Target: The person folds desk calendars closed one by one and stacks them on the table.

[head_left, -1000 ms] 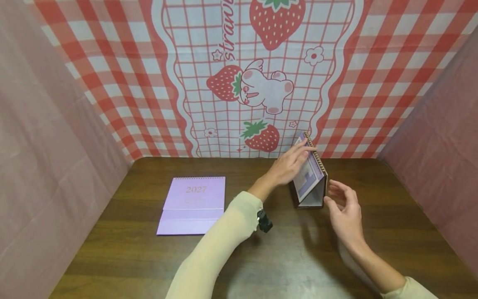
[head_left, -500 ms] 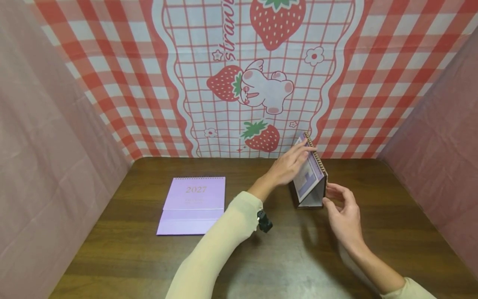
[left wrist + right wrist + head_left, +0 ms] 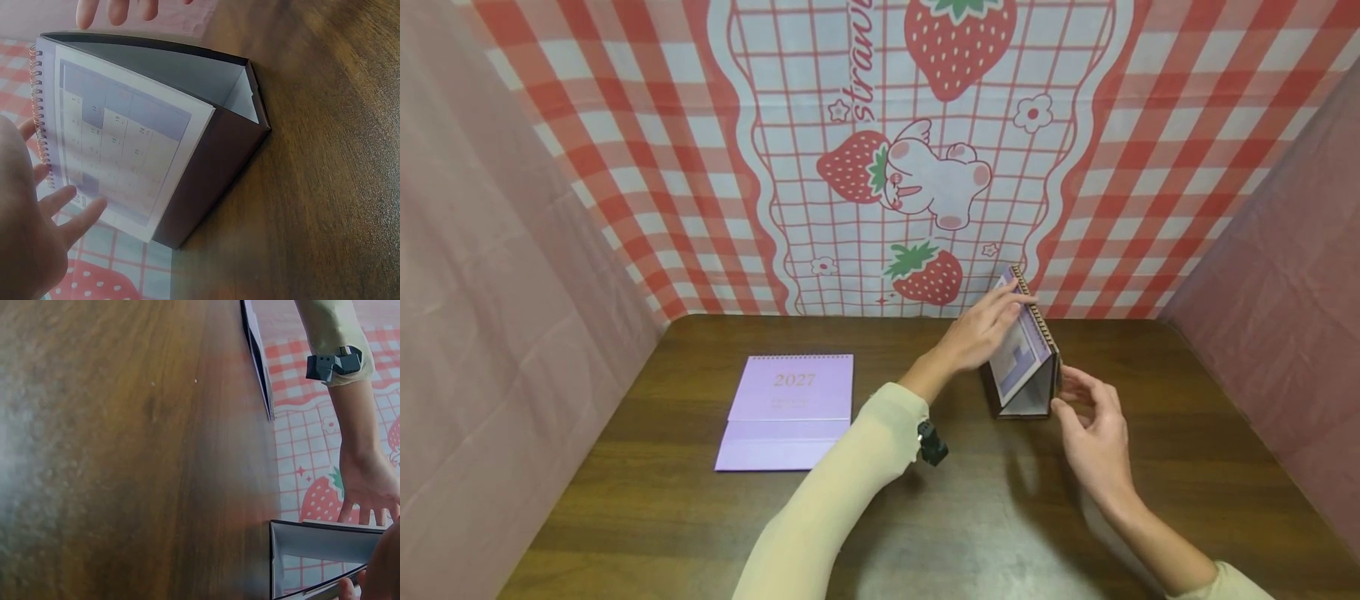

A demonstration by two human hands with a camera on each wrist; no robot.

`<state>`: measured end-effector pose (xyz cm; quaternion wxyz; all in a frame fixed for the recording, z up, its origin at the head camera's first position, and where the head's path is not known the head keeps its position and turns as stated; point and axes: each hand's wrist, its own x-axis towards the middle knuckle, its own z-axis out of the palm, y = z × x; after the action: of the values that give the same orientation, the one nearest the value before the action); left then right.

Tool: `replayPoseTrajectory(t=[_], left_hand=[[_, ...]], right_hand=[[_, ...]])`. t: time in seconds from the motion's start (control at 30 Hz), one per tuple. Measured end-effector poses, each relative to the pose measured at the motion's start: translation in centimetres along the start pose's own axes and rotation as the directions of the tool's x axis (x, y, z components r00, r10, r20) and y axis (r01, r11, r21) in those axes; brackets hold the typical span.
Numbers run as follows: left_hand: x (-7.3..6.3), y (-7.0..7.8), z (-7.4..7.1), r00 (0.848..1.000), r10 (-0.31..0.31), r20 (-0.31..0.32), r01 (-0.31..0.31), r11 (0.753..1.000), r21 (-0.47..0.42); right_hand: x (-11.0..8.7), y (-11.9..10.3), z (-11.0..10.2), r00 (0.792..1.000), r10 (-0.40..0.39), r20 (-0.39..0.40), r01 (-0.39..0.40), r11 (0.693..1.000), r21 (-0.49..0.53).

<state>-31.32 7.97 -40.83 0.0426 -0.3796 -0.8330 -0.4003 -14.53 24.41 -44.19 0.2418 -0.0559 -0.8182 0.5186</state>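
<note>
Desk calendar (image 3: 1021, 358) on the right side of the table (image 3: 970, 517), towards the back, standing up like a tent with its coil (image 3: 1043, 327) along the top! The printed page slopes down to the left, and the hollow end faces the person. And look at the left hand (image 3: 981, 333): fingers spread and laid over the page and up to the coil, touching but wrapped round nothing. Across on the other side, the right hand (image 3: 1097, 429) is at the back panel, fingers gently bent, thumb well apart from them, nothing visibly pinched; whether those fingertips press the panel, I can't tell. Over to the left lies the purple calendar (image 3: 790, 429), 2027 across its cover, well apart from the first. A small black device (image 3: 933, 444) sits at the left wrist, over a pale sleeve (image 3: 842, 500). And behind it all, a strawberry-print cloth (image 3: 917, 208) in red and white checks!
</note>
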Motion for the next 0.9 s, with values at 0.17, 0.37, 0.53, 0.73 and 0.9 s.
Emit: replayPoseTrajectory(t=[0.17, 0.37, 0.53, 0.73, 0.9], left_hand=[[0.01, 0.1, -0.11, 1.0, -0.01, 0.0, 0.01, 1.0, 0.012], [0.16, 0.18, -0.11, 1.0, -0.002, 0.002, 0.002, 1.0, 0.018], [0.2, 0.26, -0.09, 1.0, -0.01, 0.008, 0.01, 1.0, 0.021], [0.09, 0.23, 0.0, 0.999, -0.032, -0.006, 0.033, 0.999, 0.012], [-0.04, 0.1, 0.13, 0.999, -0.05, 0.0, 0.05, 0.999, 0.006]], right_hand=[[-0.24, -0.1, -0.13, 1.0, -0.013, 0.003, 0.013, 1.0, 0.001], [-0.23, -0.19, -0.04, 1.0, 0.012, 0.003, -0.012, 0.999, 0.035], [0.06, -0.02, -0.02, 1.0, 0.017, 0.025, -0.018, 0.997, 0.079], [0.26, -0.08, 0.04, 0.998, 0.0, 0.056, -0.005, 0.997, 0.082], [0.4, -0.16, 0.1, 0.999, -0.014, 0.042, 0.01, 0.995, 0.101]])
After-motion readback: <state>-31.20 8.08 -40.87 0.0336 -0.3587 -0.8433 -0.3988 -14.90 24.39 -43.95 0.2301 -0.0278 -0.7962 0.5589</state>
